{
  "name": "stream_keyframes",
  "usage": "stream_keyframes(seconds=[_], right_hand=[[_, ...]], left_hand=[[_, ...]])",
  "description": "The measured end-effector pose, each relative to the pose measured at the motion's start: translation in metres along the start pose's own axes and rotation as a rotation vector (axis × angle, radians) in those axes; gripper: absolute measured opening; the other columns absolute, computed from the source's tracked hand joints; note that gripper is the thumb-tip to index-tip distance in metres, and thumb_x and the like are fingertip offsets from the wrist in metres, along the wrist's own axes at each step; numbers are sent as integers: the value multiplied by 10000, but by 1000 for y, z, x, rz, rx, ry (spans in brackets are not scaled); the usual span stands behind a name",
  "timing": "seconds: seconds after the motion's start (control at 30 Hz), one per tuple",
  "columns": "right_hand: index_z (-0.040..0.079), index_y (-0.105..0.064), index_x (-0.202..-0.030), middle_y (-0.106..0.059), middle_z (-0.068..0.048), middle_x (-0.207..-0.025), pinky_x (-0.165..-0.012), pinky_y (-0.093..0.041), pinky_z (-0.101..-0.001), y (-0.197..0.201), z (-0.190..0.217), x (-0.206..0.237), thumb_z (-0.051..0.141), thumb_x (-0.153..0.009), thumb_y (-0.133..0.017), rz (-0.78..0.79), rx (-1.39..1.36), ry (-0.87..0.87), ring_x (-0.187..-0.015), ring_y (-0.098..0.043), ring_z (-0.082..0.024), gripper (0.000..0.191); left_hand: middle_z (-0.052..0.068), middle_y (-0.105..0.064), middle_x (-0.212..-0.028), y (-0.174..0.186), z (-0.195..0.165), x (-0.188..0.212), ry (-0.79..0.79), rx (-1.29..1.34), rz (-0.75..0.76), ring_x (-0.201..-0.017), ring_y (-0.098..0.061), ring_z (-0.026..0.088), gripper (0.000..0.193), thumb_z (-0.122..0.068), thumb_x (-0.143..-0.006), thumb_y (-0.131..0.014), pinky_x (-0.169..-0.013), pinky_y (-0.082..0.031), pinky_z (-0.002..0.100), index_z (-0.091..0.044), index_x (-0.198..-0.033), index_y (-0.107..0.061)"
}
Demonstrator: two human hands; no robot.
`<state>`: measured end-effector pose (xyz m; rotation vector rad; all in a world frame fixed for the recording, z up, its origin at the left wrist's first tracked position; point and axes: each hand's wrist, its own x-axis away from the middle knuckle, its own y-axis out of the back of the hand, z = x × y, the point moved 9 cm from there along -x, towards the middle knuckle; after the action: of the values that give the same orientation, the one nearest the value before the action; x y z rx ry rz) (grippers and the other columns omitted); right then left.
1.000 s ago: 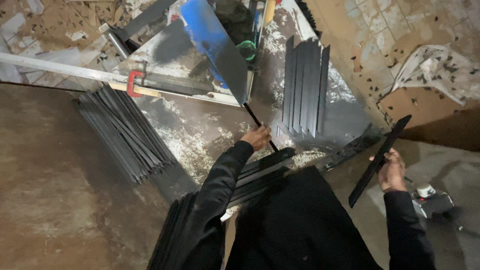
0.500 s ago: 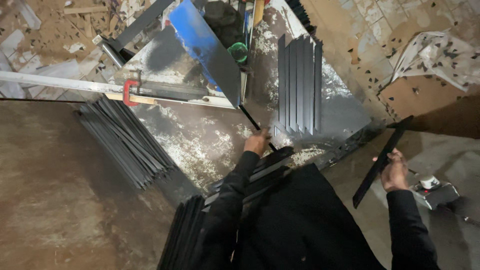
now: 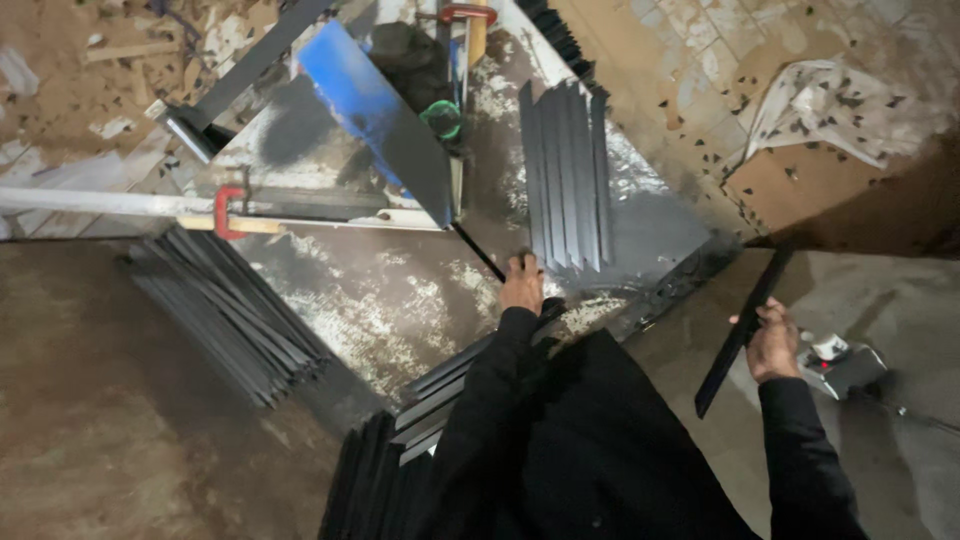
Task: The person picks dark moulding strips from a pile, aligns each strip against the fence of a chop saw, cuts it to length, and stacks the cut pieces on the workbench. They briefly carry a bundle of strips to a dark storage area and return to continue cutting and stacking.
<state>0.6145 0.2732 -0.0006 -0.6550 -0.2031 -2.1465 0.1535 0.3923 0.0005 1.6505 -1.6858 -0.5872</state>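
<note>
The work surface is a flat metal counter point(image 3: 380, 300), dark and mottled with pale, powdery residue, set diagonally in the scene. Its grit could let a strip slide when pushed, and its far-right edge borders bare floor, so a nudged piece may drop off.

A loose fan of dark strips point(image 3: 225, 310) lies at the counter's left edge, overhanging toward the floor. These are long, thin and flat with a matte grey-black finish; being unbound, the stack could spill if bumped. A second set, the upright-lying row of strips point(image 3: 565, 180), sits far of centre, laid side by side with pointed near ends. More strips point(image 3: 440, 390) pile near the person's body.

A blue angled plate point(image 3: 375, 110) stands far-centre, smooth and painted, next to a red clamp point(image 3: 228, 210) gripping a pale bar.

The left hand point(image 3: 521, 283) rests at the near end of a thin dark rod point(image 3: 478, 252) running toward the blue plate, fingers curled down on it; whether they fully close around it cannot be told. Risk: sharp strip ends lie just beside these fingers.

The right hand point(image 3: 772, 340) is clamped around a single black strip point(image 3: 742, 330), held off the counter to the right, tilted. Risk: its long free ends could swing into the small device point(image 3: 835, 365) on the floor nearby.
</note>
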Motion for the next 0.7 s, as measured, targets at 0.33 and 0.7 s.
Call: stream_keyframes(seconds=[0.33, 0.7], right_hand=[[77, -598, -1388, -622, -63, -1018, -748, -542, -354, 9, -8, -10, 151, -1061, -477, -11, 80, -51, -821, -645, -205, 357], [82, -595, -1082, -620, -20, -1005, -794, -602, -359, 22, 34, -6, 15, -1031, -629, -18, 175, 193, -870, -662, -162, 90]], left_hand=[[271, -721, -926, -16, 18, -14, 19, -86, 123, -824, -687, 476, 348, -199, -896, -622, -749, -547, 555, -74, -1220, -639], [278, -506, -1495, -52, -153, 25, -371, 650, 257, -1270, -608, 404, 829, -313, -893, -833, -1017, -524, 545, -50, -1527, -366]])
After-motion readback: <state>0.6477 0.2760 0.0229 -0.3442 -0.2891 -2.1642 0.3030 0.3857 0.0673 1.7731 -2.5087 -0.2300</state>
